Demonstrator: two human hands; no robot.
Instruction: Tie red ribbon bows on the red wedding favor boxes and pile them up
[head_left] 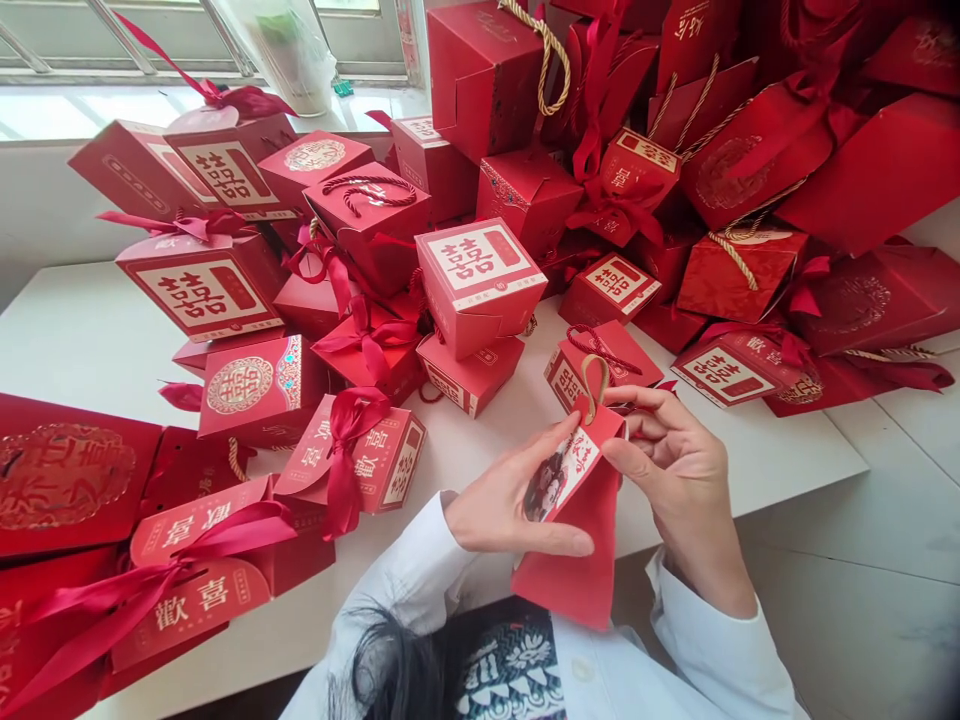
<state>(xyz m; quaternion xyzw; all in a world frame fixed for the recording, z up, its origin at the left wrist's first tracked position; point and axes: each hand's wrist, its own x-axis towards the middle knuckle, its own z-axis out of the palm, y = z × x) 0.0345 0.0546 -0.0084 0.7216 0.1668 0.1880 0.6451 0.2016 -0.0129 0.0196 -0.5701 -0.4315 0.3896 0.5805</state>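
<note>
Half-open hands [592, 480] hold a red box [574, 545], gold-looped, its printed side perhaps showing figures

Bright daylight via window [367, 45], sill [150, 106] glare, R edge dark/blurry.

The double-happiness sign 囍 stood on the white labels of the central favor box [480, 285] and the bow-topped favor box [201, 280] toward 10 o'clock. At 8 o'clock, the ribboned gift box [247, 585] read 歡喜, as did the photo-printed favor box [574, 565] at 5 o'clock, in smaller characters.
</note>
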